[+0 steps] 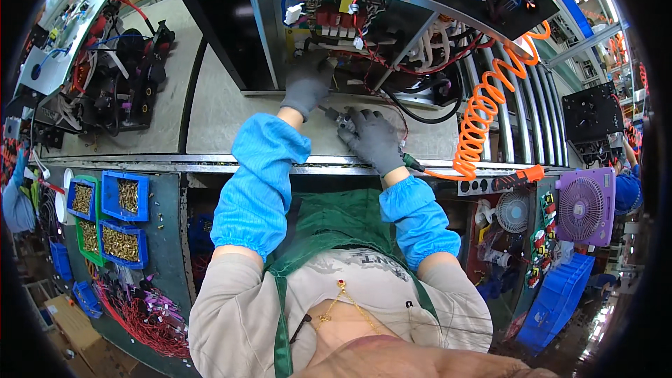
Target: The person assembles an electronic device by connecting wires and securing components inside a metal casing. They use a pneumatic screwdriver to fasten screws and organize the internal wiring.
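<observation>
An open metal cabinet (260, 35) full of wires and circuit parts stands in front of me on the steel bench. My left hand (308, 82), in a grey glove, reaches in at its lower front edge. The fingers are curled by a wire bundle (343, 45), and whatever they hold is hidden. Just outside the cabinet, my right hand (374, 140), gloved too, is wrapped around a hand-held air tool (413, 162). The tool's dark rear end joins an orange air hose, and its front end points toward my left hand. Its exact kind is hidden by the glove.
The coiled orange hose (476, 122) hangs right of the cabinet, beside metal rollers (521, 108). An orange-and-black power tool (518, 178) lies near a purple fan (585, 206). At left are blue bins (126, 196) of brass fasteners, red wires (140, 315) and another open wired assembly (133, 77).
</observation>
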A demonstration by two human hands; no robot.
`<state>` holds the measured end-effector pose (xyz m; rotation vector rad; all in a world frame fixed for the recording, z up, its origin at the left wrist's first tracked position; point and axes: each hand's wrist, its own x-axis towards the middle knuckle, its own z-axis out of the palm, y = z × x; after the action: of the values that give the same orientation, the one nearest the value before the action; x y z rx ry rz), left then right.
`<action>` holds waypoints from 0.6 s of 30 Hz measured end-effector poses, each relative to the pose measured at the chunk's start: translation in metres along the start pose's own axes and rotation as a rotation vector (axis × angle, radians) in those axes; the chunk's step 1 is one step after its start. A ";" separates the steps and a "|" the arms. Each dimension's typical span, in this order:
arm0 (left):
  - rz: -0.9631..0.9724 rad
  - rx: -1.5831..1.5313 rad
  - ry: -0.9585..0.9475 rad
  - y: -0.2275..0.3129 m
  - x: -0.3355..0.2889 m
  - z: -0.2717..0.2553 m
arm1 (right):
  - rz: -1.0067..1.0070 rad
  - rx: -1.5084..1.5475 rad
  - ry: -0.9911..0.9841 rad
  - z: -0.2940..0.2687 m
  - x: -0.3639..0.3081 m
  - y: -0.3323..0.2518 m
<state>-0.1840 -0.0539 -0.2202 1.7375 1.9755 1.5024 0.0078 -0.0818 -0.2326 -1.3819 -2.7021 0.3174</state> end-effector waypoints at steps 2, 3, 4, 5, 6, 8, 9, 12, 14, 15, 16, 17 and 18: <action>-0.130 -0.105 -0.029 0.001 -0.011 -0.013 | -0.018 0.127 0.151 0.006 0.005 0.011; -0.216 -0.173 -0.021 -0.007 -0.020 -0.016 | -0.031 0.219 0.301 0.009 0.011 0.019; -0.301 -0.242 -0.014 -0.015 -0.027 -0.015 | -0.044 0.311 0.452 0.012 0.018 0.025; -0.321 -0.242 0.019 -0.022 -0.035 -0.009 | -0.064 0.255 0.408 0.006 0.025 0.023; -0.342 -0.239 0.050 -0.028 -0.043 -0.003 | -0.083 0.202 0.363 -0.002 0.033 0.018; -0.378 -0.252 0.040 -0.023 -0.053 0.002 | -0.022 0.076 0.245 0.008 0.053 0.018; -0.396 -0.264 0.011 -0.008 -0.054 -0.001 | 0.026 0.059 0.162 0.005 0.060 0.012; -0.628 -0.460 -0.078 -0.003 -0.052 0.005 | 0.064 0.084 0.103 -0.002 0.067 0.003; -0.647 -0.459 -0.105 -0.016 -0.051 0.016 | -0.049 0.203 0.314 0.004 0.054 0.005; -0.563 -0.366 -0.092 -0.029 -0.050 0.021 | -0.034 0.250 0.348 0.002 0.045 0.005; -0.479 -0.273 -0.079 -0.042 -0.050 0.026 | -0.018 0.297 0.383 -0.004 0.032 0.007; -0.451 -0.294 -0.057 -0.058 -0.050 0.036 | 0.000 0.343 0.424 -0.009 0.024 0.014; -0.432 -0.313 -0.034 -0.068 -0.051 0.041 | 0.026 0.306 0.523 -0.010 0.016 0.027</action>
<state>-0.1874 -0.0614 -0.3141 1.1196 1.8231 1.5082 0.0217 -0.0516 -0.2289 -1.2069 -2.1137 0.3038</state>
